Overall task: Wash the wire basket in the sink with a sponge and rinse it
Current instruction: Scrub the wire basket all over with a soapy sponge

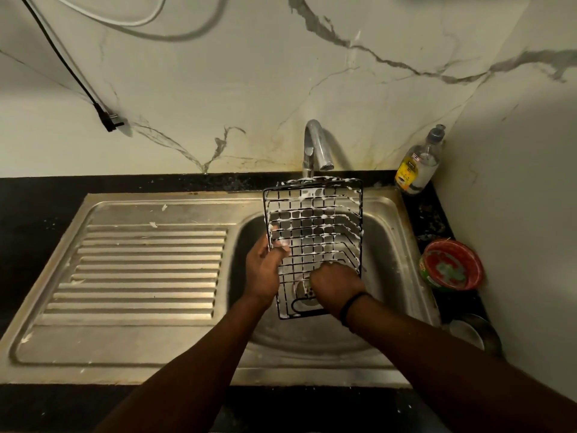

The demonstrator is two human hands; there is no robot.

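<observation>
Scrubbing step in hand, by your foam. Left of wire basket (pixel 315 239): ribbed steel drainboard (pixel 140 264). Your left hand (pixel 263 268) grips basket's left edge; basket stands tilted over sink (pixel 396 260) bowl, thin black wire, sudsy. Right hand (pixel 335 284) clenched against mesh; sponge unseen. Next: rinse under faucet (pixel 315 145) behind basket.

The basket (pixel 315 232) is black wire in a square grid, flecked with white foam. The sink (pixel 395 245) is dull silver steel, its drainboard (pixel 146 270) ribbed in parallel grooves. The desk (pixel 37 207) is black. The wall (pixel 218 89) is cream with grey veins. A red bowl (pixel 452 264) shows green marks. The bottle (pixel 418 164) is clear with a yellow label.
</observation>
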